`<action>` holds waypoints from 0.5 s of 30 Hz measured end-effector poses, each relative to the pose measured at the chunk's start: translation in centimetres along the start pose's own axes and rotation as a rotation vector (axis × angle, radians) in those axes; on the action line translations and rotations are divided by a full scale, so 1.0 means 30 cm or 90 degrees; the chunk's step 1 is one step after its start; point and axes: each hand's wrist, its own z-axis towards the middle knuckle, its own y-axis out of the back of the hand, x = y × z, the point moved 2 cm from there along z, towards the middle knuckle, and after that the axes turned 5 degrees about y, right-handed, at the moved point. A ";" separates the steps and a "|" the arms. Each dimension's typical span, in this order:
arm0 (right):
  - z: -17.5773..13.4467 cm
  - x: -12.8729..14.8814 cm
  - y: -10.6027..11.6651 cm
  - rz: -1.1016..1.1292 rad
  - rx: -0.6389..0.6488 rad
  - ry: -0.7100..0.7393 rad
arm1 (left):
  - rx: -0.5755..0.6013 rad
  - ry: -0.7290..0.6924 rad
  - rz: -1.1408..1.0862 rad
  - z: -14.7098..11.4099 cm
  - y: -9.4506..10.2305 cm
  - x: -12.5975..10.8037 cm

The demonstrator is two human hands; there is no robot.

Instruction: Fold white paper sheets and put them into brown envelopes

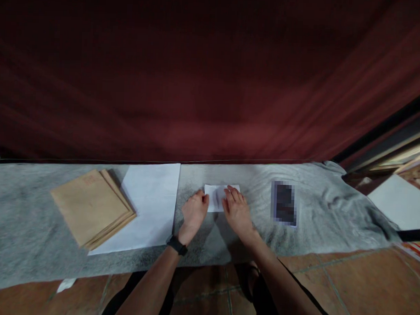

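Note:
A small white piece of paper lies on the grey cloth in front of me, possibly folded. At its left edge, my left hand has its fingers curled and closed on the paper; the wrist wears a black watch. My right hand rests over the right part of the paper, palm down, fingers stretched out and touching it. Part of the paper is hidden under these fingers. Left of my hands, a large white sheet lies partly under a stack of brown envelopes.
Grey cloth covers the long surface, wrinkled at right. A blurred dark rectangular object lies there. A dark red curtain rises behind. A white panel stands far right. A white scrap lies on the tiled floor.

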 end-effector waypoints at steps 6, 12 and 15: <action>-0.045 0.020 -0.067 -0.046 0.005 0.028 | 0.002 -0.005 0.000 -0.003 0.007 -0.004; -0.058 0.016 -0.083 -0.076 0.006 0.023 | -0.016 -0.012 0.013 -0.005 -0.004 -0.002; -0.058 0.017 -0.085 -0.083 0.011 0.022 | -0.050 -0.021 0.023 -0.014 -0.003 -0.003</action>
